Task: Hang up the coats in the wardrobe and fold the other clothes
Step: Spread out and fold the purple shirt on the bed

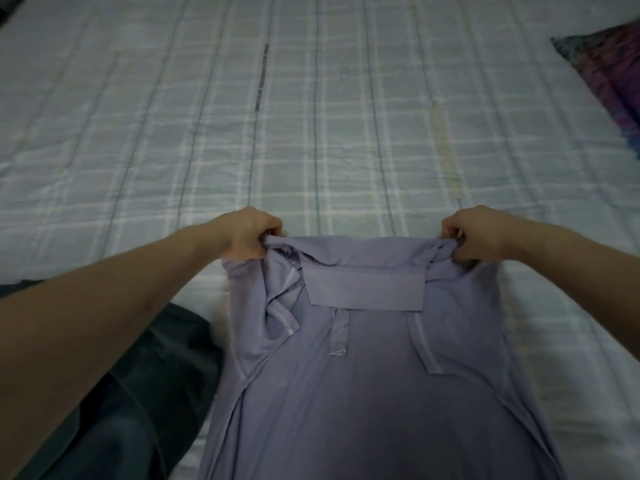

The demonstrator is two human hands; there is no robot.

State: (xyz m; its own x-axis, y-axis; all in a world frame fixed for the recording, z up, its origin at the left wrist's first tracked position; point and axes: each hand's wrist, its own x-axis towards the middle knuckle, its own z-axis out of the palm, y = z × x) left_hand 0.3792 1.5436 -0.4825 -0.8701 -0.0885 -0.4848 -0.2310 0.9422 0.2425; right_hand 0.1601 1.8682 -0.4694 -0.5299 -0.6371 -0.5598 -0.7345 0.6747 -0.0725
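The lavender polo shirt (363, 375) is lying spread on the bed (311, 133), collar folded over, its shoulders pinched and stretched taut — the left hand (247, 235) is gripping one shoulder corner, the right hand (474, 233) the other. Folding seems barely begun: sleeves and body are still unfolded. A dark garment (131, 393) is waiting beside it, unfolded too. A patterned pillow (609, 74) is lying at the bed's far right. No wardrobe or container is showing.

Both your hands pinched shut, arms stretched forward

Your left hand (247, 233) sits left of frame centre and your right hand (476, 233) right of centre, fingers curled tight, level with each other; bare forearms enter from the lower corners.
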